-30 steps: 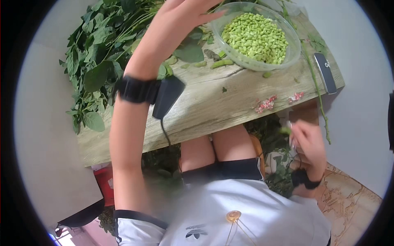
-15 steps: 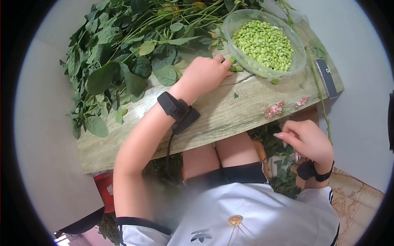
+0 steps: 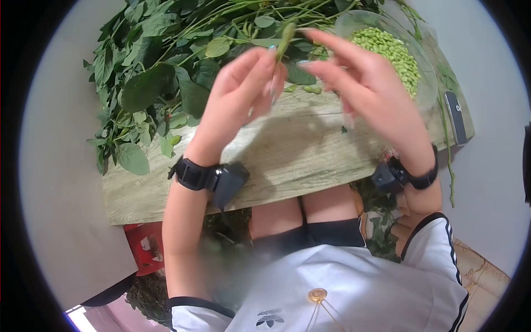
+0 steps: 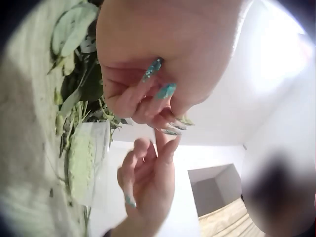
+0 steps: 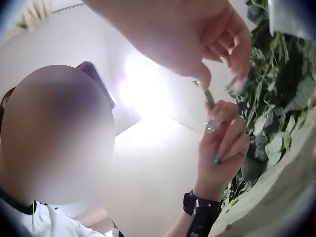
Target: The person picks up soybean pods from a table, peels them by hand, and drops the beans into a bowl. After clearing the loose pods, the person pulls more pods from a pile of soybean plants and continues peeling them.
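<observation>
Pod (image 3: 286, 37) above leafy stems (image 3: 166, 72), beside bowl (image 3: 427, 91)

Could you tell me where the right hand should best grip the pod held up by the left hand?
Probably the free upper end of the pod, pinched from the right: it stands upright, its lower end pinched by the left hand.

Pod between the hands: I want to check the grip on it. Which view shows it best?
Head view: the pod stands clear against the leaves, pinched by the left hand, the right hand at its tip. The right wrist view shows a thin sliver; the left wrist view hides it behind that hand.
</observation>
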Demonstrator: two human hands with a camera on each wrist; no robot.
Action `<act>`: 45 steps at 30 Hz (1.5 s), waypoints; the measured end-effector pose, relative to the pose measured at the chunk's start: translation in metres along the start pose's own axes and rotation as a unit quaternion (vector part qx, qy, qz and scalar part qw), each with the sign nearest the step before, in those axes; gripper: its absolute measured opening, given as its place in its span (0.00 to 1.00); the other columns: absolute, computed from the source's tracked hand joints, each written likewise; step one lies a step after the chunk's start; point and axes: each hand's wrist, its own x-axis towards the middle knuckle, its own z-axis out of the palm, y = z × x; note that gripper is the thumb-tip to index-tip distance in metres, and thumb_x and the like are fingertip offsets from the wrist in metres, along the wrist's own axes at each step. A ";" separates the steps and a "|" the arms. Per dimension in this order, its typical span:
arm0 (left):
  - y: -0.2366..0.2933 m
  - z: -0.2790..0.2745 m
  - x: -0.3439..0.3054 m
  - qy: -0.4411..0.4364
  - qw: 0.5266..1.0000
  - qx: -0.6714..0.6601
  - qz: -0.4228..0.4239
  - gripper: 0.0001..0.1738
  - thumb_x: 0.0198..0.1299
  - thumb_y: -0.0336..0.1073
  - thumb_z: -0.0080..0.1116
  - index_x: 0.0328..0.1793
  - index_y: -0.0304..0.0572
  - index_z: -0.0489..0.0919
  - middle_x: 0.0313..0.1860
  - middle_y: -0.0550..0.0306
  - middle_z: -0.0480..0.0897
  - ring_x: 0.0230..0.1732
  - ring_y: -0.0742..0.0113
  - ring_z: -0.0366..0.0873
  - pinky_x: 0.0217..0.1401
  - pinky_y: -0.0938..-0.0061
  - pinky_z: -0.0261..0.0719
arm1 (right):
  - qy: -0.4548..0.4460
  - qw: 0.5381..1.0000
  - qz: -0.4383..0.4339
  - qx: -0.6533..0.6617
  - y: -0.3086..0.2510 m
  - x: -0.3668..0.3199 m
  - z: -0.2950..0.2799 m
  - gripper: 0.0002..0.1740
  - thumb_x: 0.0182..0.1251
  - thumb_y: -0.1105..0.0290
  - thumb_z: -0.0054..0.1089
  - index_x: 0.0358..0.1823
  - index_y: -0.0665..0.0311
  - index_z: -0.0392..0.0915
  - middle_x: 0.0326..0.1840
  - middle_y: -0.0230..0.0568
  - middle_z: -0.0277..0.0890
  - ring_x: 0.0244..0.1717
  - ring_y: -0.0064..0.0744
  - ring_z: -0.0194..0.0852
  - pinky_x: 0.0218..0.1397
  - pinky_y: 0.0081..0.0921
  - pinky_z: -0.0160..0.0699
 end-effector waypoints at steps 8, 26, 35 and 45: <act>-0.011 -0.015 -0.014 0.061 0.988 0.122 -0.067 0.38 0.76 0.66 0.24 0.33 0.40 0.72 0.26 0.60 0.79 0.19 0.76 0.75 0.19 0.84 0.63 | 0.029 0.973 -0.179 0.143 0.041 0.040 0.069 0.08 0.70 0.70 0.60 0.42 0.69 0.79 0.30 0.36 0.80 0.31 0.31 0.81 0.32 0.23 0.76; -0.019 -0.015 -0.012 0.032 0.984 -0.090 -0.151 0.18 0.72 0.50 0.40 0.45 0.43 0.69 0.17 0.66 0.63 0.13 0.77 0.59 0.14 0.81 0.56 | 0.034 0.942 -0.318 -0.104 0.051 0.024 0.066 0.09 0.59 0.70 0.67 0.41 0.61 0.82 0.30 0.32 0.78 0.34 0.33 0.78 0.31 0.29 0.78; -0.022 -0.013 -0.012 0.027 0.978 -0.098 -0.180 0.14 0.70 0.46 0.36 0.43 0.47 0.68 0.17 0.69 0.60 0.13 0.78 0.55 0.15 0.80 0.49 | 0.031 0.932 -0.331 -0.146 0.052 0.023 0.068 0.09 0.57 0.71 0.65 0.40 0.61 0.82 0.32 0.30 0.78 0.35 0.31 0.78 0.32 0.27 0.79; -0.026 -0.010 -0.013 0.063 0.969 -0.104 -0.213 0.10 0.66 0.43 0.36 0.40 0.48 0.65 0.16 0.72 0.58 0.13 0.79 0.54 0.15 0.79 0.46 | 0.033 0.927 -0.328 -0.180 0.057 0.019 0.076 0.06 0.55 0.71 0.64 0.35 0.59 0.80 0.27 0.31 0.74 0.31 0.31 0.79 0.29 0.28 0.78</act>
